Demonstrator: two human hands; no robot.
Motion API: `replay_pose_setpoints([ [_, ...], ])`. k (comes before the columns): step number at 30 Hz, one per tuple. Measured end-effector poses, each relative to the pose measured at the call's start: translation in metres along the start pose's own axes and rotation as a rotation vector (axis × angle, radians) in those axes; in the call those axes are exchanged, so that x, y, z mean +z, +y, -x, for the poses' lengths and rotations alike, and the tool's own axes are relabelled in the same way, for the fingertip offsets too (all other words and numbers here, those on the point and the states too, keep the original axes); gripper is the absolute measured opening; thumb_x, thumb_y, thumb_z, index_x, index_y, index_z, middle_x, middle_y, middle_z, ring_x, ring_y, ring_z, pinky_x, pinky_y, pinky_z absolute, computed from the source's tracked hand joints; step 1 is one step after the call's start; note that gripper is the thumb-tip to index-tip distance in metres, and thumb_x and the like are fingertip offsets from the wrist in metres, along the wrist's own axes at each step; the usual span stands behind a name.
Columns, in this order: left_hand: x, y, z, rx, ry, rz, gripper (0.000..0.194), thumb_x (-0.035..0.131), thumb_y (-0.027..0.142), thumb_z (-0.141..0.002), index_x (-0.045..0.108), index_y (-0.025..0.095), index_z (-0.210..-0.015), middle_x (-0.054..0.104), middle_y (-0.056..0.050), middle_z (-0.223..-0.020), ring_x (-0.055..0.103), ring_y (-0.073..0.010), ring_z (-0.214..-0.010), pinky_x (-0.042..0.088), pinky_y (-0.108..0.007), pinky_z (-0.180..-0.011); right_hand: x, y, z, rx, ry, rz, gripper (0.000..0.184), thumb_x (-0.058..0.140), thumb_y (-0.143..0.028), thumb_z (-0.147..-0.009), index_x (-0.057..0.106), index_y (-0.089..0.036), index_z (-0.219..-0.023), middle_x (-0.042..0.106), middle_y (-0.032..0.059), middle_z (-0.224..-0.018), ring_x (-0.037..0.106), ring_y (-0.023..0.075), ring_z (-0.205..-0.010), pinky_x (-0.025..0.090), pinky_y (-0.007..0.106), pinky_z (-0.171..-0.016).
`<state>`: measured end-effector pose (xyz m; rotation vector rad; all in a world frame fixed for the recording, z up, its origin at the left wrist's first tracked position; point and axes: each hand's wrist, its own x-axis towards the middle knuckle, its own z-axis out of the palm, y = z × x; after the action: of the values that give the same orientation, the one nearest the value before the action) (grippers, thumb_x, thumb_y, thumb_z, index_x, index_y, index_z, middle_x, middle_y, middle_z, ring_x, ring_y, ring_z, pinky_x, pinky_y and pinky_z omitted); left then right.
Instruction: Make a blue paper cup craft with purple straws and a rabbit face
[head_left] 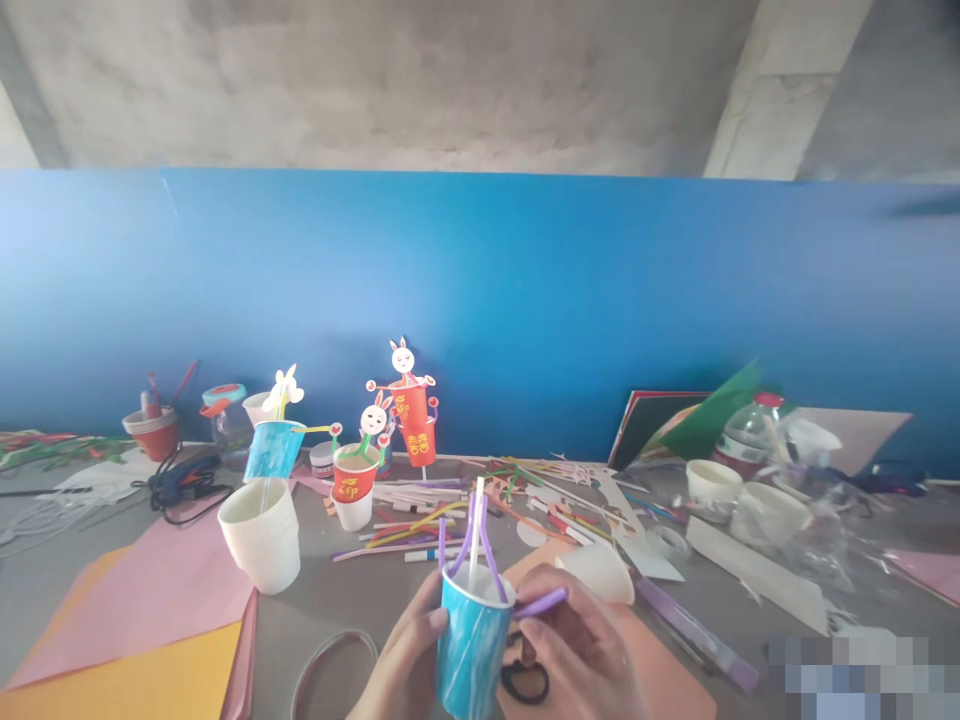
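Observation:
A blue-painted paper cup (471, 655) is upright at the bottom middle, gripped at its left side by my left hand (409, 650). Out of its mouth rise a white stick (478, 525) and purple pipe cleaners (491, 555). My right hand (581, 640) is closed at the cup's right side, its thumb and fingers pinching a purple pipe cleaner end (544, 603) that sticks out near the rim. Behind that hand lies a white paper cup (596, 572) on its side. Black-handled scissors (525, 682) show partly between the cup and my right hand.
Finished rabbit-headed cup figures, one red (409, 400) and one blue (274, 450), stand at the back. Left are stacked white cups (262, 540), pink paper (150, 590) and a glue gun (180, 485). Loose pipe cleaners (420, 525) and a bottle (750, 440) lie beyond, before a blue partition (525, 300).

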<state>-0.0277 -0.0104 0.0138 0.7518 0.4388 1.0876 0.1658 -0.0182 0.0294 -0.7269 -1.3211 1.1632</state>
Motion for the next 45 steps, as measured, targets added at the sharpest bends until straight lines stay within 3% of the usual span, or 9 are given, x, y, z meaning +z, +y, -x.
replay_pose_setpoints([
  [6,0.001,-0.002,0.003,0.022,0.000,-0.137,0.071,0.081,0.050,-0.074,0.060,0.025,-0.137,0.071,-0.016,-0.125,0.067,-0.0380,-0.110,0.056,-0.036,-0.071,0.011,-0.006,0.002,-0.066,0.067,0.082,0.014,0.072,-0.037,-0.088,0.070,-0.024,-0.083,0.065,0.0048,-0.081,0.066,0.0192,-0.068,0.058,0.029,-0.060],
  [13,-0.007,-0.010,0.004,0.141,0.137,-0.259,0.084,0.086,0.051,-0.068,0.055,0.022,-0.142,0.065,-0.014,-0.139,0.055,-0.0398,-0.130,0.043,-0.046,-0.108,0.010,-0.004,0.000,-0.103,0.037,0.099,0.018,0.072,-0.040,-0.087,0.070,-0.024,-0.080,0.064,0.0033,-0.079,0.065,0.0175,-0.064,0.057,0.028,-0.058],
  [22,0.002,-0.011,0.001,0.235,-0.021,-0.276,0.084,0.084,0.050,-0.072,0.050,0.024,-0.144,0.068,-0.017,-0.131,0.063,-0.0368,-0.119,0.047,-0.044,-0.102,0.010,0.010,0.003,0.131,0.124,0.017,0.029,0.076,-0.048,-0.082,0.064,-0.023,-0.090,0.068,0.0019,-0.078,0.062,0.0147,-0.058,0.054,0.026,-0.055],
  [26,0.010,-0.011,0.003,0.291,-0.029,-0.303,0.077,0.078,0.054,-0.077,0.052,0.025,-0.144,0.064,-0.015,-0.139,0.057,-0.0383,-0.127,0.045,-0.043,-0.107,0.014,0.015,0.000,0.086,0.050,-0.060,0.061,0.079,-0.060,-0.072,0.060,-0.028,-0.120,0.070,0.0076,-0.100,0.068,0.0221,-0.074,0.057,0.034,-0.066],
  [28,0.014,-0.012,0.007,0.319,0.024,-0.388,0.069,0.070,0.056,-0.084,0.053,0.027,-0.144,0.061,-0.013,-0.144,0.053,-0.0381,-0.133,0.042,-0.041,-0.110,0.017,0.015,-0.001,0.089,-0.015,-0.028,0.070,0.080,-0.065,-0.067,0.061,-0.030,-0.124,0.071,0.0087,-0.103,0.070,0.0258,-0.076,0.057,0.038,-0.069],
  [31,0.018,-0.014,0.016,0.322,0.137,-0.491,0.062,0.062,0.052,-0.091,0.050,0.029,-0.147,0.057,-0.007,-0.150,0.045,-0.0362,-0.141,0.039,-0.038,-0.115,0.021,0.015,-0.001,0.141,-0.078,-0.009,0.064,0.079,-0.069,-0.064,0.066,-0.037,-0.117,0.073,0.0074,-0.099,0.071,0.0313,-0.076,0.058,0.043,-0.066],
  [36,0.014,-0.016,0.020,0.275,0.266,-0.467,0.058,0.067,0.049,-0.088,0.058,0.027,-0.141,0.057,-0.004,-0.150,0.033,-0.0354,-0.149,0.034,-0.037,-0.119,0.024,0.014,-0.001,0.171,-0.091,-0.022,0.069,0.077,-0.073,-0.063,0.065,-0.039,-0.122,0.075,0.0084,-0.095,0.072,0.0352,-0.081,0.058,0.043,-0.062],
  [40,0.009,0.000,0.012,0.382,0.449,-0.536,0.040,0.067,0.050,-0.088,0.073,0.026,-0.119,0.070,-0.006,-0.131,0.053,-0.0328,-0.131,0.044,-0.032,-0.107,0.025,0.017,-0.001,0.159,-0.114,-0.038,0.075,0.075,-0.071,-0.068,0.061,-0.031,-0.130,0.075,0.0119,-0.103,0.072,0.0332,-0.088,0.058,0.039,-0.064],
  [45,0.010,0.023,0.006,0.504,0.421,-0.593,0.025,0.071,0.048,-0.085,0.077,0.025,-0.094,0.074,-0.003,-0.094,0.064,-0.0242,-0.094,0.050,-0.026,-0.085,0.026,0.016,-0.001,0.187,-0.148,-0.064,0.075,0.075,-0.072,-0.068,0.063,-0.029,-0.128,0.074,0.0131,-0.108,0.072,0.0343,-0.092,0.058,0.043,-0.073],
])
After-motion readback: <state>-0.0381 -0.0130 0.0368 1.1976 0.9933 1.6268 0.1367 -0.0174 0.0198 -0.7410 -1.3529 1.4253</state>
